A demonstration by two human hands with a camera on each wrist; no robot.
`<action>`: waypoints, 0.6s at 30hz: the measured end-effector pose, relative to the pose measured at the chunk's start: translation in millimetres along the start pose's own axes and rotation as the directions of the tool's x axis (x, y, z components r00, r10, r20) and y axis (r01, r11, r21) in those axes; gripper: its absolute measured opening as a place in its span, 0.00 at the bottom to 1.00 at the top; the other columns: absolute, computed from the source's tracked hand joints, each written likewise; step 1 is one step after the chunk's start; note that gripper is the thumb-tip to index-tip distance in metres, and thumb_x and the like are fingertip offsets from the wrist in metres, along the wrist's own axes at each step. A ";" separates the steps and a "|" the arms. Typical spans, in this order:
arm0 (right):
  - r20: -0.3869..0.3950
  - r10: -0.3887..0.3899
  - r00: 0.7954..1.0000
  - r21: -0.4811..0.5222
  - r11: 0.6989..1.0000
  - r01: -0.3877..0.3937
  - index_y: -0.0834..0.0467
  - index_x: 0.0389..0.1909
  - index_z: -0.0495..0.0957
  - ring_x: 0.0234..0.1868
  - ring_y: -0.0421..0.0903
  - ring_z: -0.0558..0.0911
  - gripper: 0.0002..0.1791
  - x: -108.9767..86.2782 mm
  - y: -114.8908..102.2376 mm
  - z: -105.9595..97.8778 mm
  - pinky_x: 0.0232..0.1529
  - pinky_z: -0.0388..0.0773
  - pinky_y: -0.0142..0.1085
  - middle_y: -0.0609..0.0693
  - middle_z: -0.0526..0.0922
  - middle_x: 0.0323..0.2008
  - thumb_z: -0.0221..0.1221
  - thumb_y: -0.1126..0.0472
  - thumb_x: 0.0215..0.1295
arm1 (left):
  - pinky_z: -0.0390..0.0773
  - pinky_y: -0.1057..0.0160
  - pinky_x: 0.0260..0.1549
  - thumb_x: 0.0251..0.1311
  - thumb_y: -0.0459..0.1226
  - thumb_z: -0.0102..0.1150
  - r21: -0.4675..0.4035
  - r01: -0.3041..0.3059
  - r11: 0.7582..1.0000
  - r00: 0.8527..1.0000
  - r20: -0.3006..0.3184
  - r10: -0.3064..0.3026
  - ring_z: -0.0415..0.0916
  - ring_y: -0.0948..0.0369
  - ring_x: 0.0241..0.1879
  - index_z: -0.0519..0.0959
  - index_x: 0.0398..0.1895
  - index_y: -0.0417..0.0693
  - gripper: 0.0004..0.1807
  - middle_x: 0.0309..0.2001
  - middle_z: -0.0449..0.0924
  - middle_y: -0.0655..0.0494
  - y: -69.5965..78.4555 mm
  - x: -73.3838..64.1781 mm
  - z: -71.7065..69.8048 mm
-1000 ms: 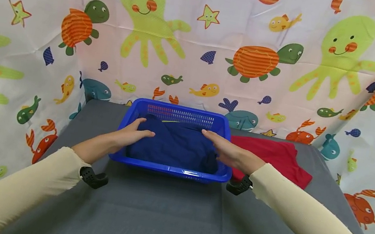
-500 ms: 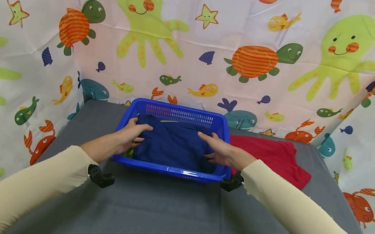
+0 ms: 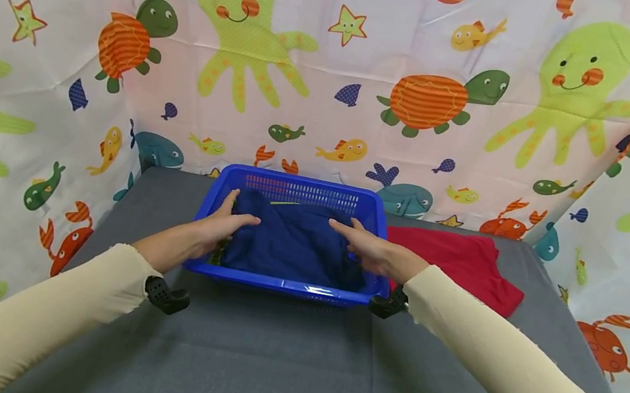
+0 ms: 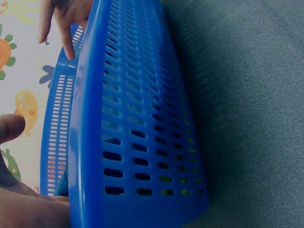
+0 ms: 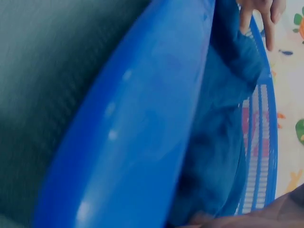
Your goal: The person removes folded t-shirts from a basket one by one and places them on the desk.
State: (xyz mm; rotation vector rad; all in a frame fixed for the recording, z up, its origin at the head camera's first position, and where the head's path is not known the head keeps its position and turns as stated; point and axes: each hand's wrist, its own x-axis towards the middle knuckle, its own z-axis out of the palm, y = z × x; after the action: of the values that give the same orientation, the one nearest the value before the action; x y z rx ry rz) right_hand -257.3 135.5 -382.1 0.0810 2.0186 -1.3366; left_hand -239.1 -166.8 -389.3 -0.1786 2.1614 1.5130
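Danger here: the loose navy cloth (image 3: 291, 245), slack between both sets of fingers, could drag the yellow-green piece (image 3: 285, 203) beyond it if scooped too deep. Left hand (image 3: 216, 227), right hand (image 3: 373, 249): fingers straight, spread, gripping nothing! The count: two hands, one navy cloth, one blue basket (image 3: 281, 284) surrounding the fingertips, one red cloth (image 3: 463, 264) right of the right fingers.

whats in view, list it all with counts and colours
Table: 1, grey, foreground
Basket: 1, blue, on table
Dark cloth: 1, navy, inside basket
Lime item: count unclear, yellow-green, peeking past dark cloth
Red cloth: 1, red, on table, right of basket
Curtain: count unclear, white, sea-animal print, around table
Wristbands: 2, black, at wrists
Sleeves: 2, cream, on arms
Left hand: 1, bare, at dark cloth's left end
Right hand: 1, bare, at dark cloth's right end
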 end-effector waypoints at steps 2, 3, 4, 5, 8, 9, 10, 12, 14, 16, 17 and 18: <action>-0.021 0.019 1.000 0.002 1.000 -0.018 0.46 0.80 0.20 0.81 0.68 0.36 0.53 0.3 -0.6 3.5 0.78 0.37 0.66 0.58 0.30 0.83 0.46 0.33 0.73 | 0.47 0.28 0.73 0.72 0.50 0.51 0.003 0.000 1.000 1.000 0.016 0.000 0.44 0.31 0.78 0.19 0.79 0.68 0.53 0.82 0.18 0.46 -0.3 -1.7 -0.1; -0.031 0.027 0.999 0.004 1.000 -0.027 0.47 0.80 0.20 0.81 0.68 0.35 0.54 1.0 -0.6 5.1 0.78 0.36 0.66 0.57 0.28 0.82 0.46 0.33 0.73 | 0.48 0.29 0.74 0.73 0.50 0.50 -0.002 0.001 1.000 1.000 0.021 -0.001 0.43 0.31 0.78 0.19 0.79 0.68 0.53 0.82 0.18 0.46 -0.6 -2.4 -0.1; -0.040 0.042 0.998 0.004 0.999 -0.041 0.47 0.80 0.21 0.81 0.68 0.35 0.55 1.4 -0.2 6.0 0.78 0.36 0.66 0.56 0.27 0.82 0.47 0.32 0.72 | 0.48 0.29 0.74 0.73 0.50 0.50 -0.011 0.003 1.000 1.000 0.027 -0.002 0.43 0.31 0.78 0.19 0.79 0.68 0.53 0.82 0.18 0.46 -0.7 -2.6 -0.1; -0.047 0.054 0.997 0.008 0.999 -0.054 0.47 0.80 0.21 0.81 0.68 0.35 0.55 1.9 0.6 6.5 0.78 0.37 0.65 0.56 0.27 0.82 0.48 0.33 0.72 | 0.48 0.30 0.74 0.73 0.49 0.50 -0.026 0.007 1.000 0.999 0.031 -0.006 0.42 0.31 0.78 0.18 0.79 0.68 0.53 0.82 0.19 0.45 -1.0 -2.6 0.0; -0.048 0.070 0.996 0.029 0.997 -0.068 0.48 0.80 0.21 0.81 0.68 0.36 0.55 4.3 3.5 5.0 0.79 0.36 0.64 0.57 0.28 0.82 0.48 0.34 0.73 | 0.48 0.32 0.75 0.73 0.48 0.50 -0.069 0.022 0.997 0.999 0.038 -0.020 0.41 0.32 0.79 0.18 0.79 0.66 0.53 0.82 0.21 0.44 -2.7 -1.6 -0.8; -0.042 0.065 0.997 0.032 0.997 -0.064 0.48 0.80 0.20 0.82 0.67 0.36 0.54 5.2 4.4 4.1 0.79 0.35 0.64 0.57 0.28 0.82 0.48 0.34 0.73 | 0.48 0.33 0.76 0.73 0.48 0.51 -0.079 0.027 0.997 0.999 0.040 -0.024 0.41 0.33 0.79 0.18 0.79 0.66 0.53 0.82 0.22 0.44 -3.4 -1.2 -1.5; -0.035 0.059 0.998 0.032 0.998 -0.058 0.47 0.80 0.20 0.82 0.66 0.36 0.54 6.2 5.2 3.1 0.79 0.35 0.64 0.56 0.27 0.82 0.48 0.34 0.73 | 0.49 0.35 0.76 0.73 0.48 0.51 -0.082 0.030 0.996 0.999 0.043 -0.027 0.44 0.34 0.79 0.18 0.79 0.66 0.53 0.83 0.22 0.44 -3.9 -0.8 -2.2; -0.016 0.034 0.999 0.030 0.999 -0.034 0.46 0.80 0.19 0.82 0.65 0.34 0.54 7.9 6.0 1.8 0.79 0.33 0.64 0.55 0.26 0.82 0.47 0.34 0.73 | 0.54 0.38 0.76 0.73 0.49 0.52 -0.064 0.026 0.998 0.999 0.048 -0.023 0.52 0.35 0.75 0.18 0.79 0.67 0.54 0.82 0.24 0.44 -4.9 -0.2 -3.4; 0.004 0.013 1.000 0.015 1.000 -0.013 0.43 0.80 0.19 0.82 0.64 0.33 0.54 9.9 6.7 1.0 0.78 0.33 0.65 0.53 0.25 0.82 0.47 0.33 0.72 | 0.53 0.36 0.75 0.72 0.50 0.52 -0.023 0.016 1.000 0.998 0.067 -0.014 0.49 0.37 0.77 0.19 0.79 0.69 0.53 0.82 0.21 0.46 -5.5 0.4 -4.4; 0.024 -0.009 1.000 0.001 1.000 0.009 0.40 0.80 0.20 0.82 0.63 0.32 0.53 12.1 7.4 0.3 0.78 0.31 0.66 0.52 0.23 0.82 0.48 0.32 0.72 | 0.49 0.34 0.75 0.72 0.52 0.52 0.024 0.003 1.000 0.995 0.095 -0.005 0.43 0.38 0.78 0.23 0.80 0.70 0.52 0.82 0.19 0.48 -6.0 1.3 -4.8; 0.033 -0.018 0.999 -0.002 1.000 0.018 0.39 0.80 0.22 0.82 0.63 0.31 0.53 12.7 8.0 0.0 0.78 0.31 0.66 0.52 0.23 0.82 0.48 0.32 0.72 | 0.45 0.32 0.75 0.72 0.52 0.52 0.042 -0.002 0.999 0.994 0.108 -0.002 0.38 0.38 0.80 0.26 0.81 0.71 0.50 0.82 0.19 0.49 -6.2 1.9 -4.8; 0.043 -0.028 0.999 -0.003 1.000 0.028 0.38 0.80 0.23 0.82 0.62 0.31 0.52 13.4 8.5 -0.5 0.77 0.30 0.67 0.51 0.23 0.82 0.48 0.33 0.72 | 0.38 0.28 0.74 0.72 0.52 0.51 0.052 -0.005 0.999 0.992 0.124 -0.001 0.25 0.39 0.81 0.29 0.82 0.70 0.48 0.82 0.17 0.50 -6.4 2.7 -4.9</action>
State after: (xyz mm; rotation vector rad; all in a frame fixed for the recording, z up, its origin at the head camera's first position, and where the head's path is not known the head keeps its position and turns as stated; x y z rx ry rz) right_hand -264.1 135.7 -396.4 0.0226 1.9934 -1.3406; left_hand -240.6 -173.2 -394.6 -0.0626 2.1007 1.4281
